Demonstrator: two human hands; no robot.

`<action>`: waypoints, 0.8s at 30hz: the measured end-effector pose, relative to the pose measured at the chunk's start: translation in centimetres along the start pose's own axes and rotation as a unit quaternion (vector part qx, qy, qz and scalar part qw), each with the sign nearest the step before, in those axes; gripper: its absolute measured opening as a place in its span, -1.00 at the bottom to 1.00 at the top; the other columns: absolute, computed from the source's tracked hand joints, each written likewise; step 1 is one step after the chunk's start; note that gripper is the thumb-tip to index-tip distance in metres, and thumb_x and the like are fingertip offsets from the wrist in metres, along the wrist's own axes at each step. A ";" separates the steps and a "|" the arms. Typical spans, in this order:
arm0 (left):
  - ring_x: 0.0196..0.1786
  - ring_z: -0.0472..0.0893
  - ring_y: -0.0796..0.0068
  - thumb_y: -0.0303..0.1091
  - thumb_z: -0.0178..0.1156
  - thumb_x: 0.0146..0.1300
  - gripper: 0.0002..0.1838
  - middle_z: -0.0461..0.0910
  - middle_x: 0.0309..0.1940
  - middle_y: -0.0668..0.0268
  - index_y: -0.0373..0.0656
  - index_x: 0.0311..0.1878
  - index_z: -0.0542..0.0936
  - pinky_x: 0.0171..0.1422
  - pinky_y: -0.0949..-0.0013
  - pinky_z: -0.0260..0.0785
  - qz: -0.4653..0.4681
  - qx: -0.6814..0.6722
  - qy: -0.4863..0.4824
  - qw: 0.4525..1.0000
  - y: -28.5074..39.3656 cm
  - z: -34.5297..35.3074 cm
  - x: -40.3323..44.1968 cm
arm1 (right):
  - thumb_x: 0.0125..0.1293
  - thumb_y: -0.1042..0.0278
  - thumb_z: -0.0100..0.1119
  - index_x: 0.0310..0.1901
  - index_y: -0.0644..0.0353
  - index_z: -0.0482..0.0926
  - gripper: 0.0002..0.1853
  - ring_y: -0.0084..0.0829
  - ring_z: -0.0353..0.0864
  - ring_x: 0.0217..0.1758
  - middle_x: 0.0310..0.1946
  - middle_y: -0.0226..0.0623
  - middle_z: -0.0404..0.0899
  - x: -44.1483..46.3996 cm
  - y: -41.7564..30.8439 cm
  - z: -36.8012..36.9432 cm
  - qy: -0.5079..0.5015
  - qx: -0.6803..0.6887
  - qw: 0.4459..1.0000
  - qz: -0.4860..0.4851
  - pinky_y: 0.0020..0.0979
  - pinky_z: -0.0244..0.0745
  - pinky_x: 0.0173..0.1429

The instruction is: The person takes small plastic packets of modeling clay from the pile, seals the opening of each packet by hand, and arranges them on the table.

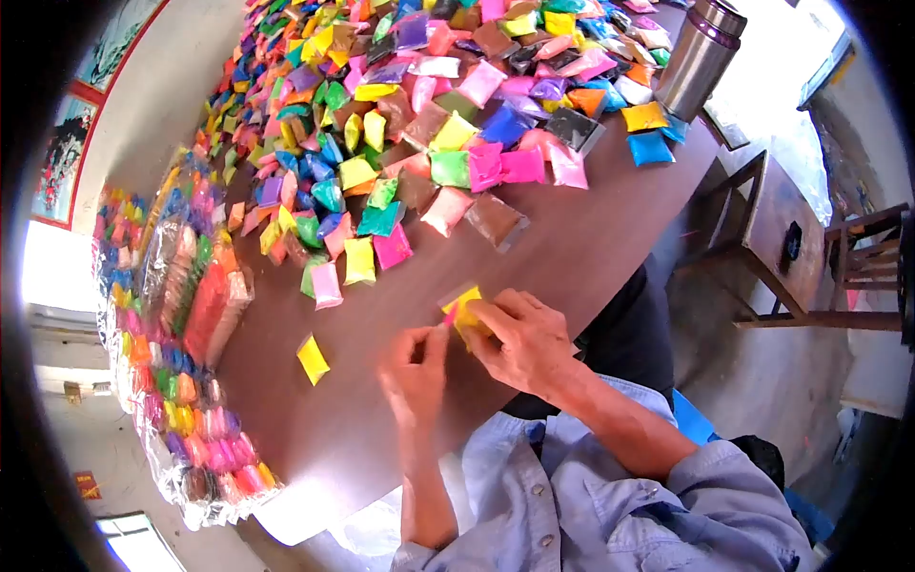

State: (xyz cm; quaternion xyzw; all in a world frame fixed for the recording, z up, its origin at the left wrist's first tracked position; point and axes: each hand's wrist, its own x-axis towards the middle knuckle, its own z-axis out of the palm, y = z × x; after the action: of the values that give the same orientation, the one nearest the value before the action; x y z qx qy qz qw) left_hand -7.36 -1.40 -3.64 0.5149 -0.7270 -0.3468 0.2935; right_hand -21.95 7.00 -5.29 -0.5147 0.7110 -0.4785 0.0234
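Note:
In front of my body, my right hand (522,341) grips a small yellow packet (463,301) between thumb and fingers. My left hand (416,370), slightly blurred, is closed in a pinch close by. Its fingertips meet a small pink piece (451,314) at the packet's left edge. Whether that piece lies on the packet or is apart from it, I cannot tell. Another yellow packet (313,359) lies by itself on the brown table (372,310), left of my hands. The right fingers hide part of the packet they hold.
Many-coloured small packets (453,169) are heaped across the table's far side. Clear bags of bundled packets (195,381) line the left edge. A steel flask (701,62) stands at the far right corner. Beyond the right edge is a wooden stool (762,238).

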 end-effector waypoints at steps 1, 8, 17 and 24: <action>-0.46 0.52 0.63 -0.29 0.40 0.35 -0.76 0.62 -0.54 0.32 -0.32 -0.26 0.71 -0.33 0.45 0.40 0.032 0.016 0.004 0.999 0.0 0.6 -0.2 | 0.17 0.34 0.47 -0.14 0.04 0.68 -0.77 -0.25 0.66 -0.29 -0.35 -0.32 0.59 0.0 0.0 0.1 0.002 -0.003 1.000 -0.005 -0.26 0.60 -0.29; -0.44 0.54 0.62 -0.28 0.40 0.35 -0.75 0.66 -0.51 0.26 -0.34 -0.21 0.73 -0.31 0.43 0.43 0.002 0.073 -0.017 0.997 0.0 0.6 1.7 | 0.18 0.40 0.43 -0.20 0.10 0.70 -0.84 -0.23 0.68 -0.29 -0.35 -0.32 0.63 0.0 0.4 0.3 0.002 -0.002 1.000 -0.018 -0.29 0.63 -0.22; -0.42 0.52 0.65 -0.32 0.37 0.36 -0.78 0.62 -0.51 0.32 -0.33 -0.25 0.68 -0.31 0.44 0.41 -0.005 0.021 -0.022 1.000 1.0 -0.8 0.6 | 0.16 0.42 0.44 -0.17 0.10 0.68 -0.80 -0.23 0.71 -0.18 -0.08 -0.29 0.63 -0.3 0.3 0.4 0.005 0.016 1.000 -0.007 -0.27 0.66 -0.16; -0.43 0.55 0.60 -0.34 0.36 0.36 -0.81 0.63 -0.53 0.26 -0.31 -0.26 0.69 -0.28 0.39 0.46 0.011 0.072 -0.006 0.997 0.1 -0.7 -0.1 | 0.19 0.45 0.37 -0.04 0.04 0.68 -0.73 -0.22 0.72 -0.10 0.00 -0.33 0.63 0.2 -0.3 -0.5 -0.069 -0.024 0.997 -0.009 -0.28 0.68 -0.11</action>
State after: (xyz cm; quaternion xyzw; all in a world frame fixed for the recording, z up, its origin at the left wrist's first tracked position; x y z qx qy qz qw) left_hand -6.80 -1.47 -3.16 0.5246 -0.7575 -0.2932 0.2552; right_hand -22.10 7.16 -4.72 -0.5533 0.7143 -0.4249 0.0555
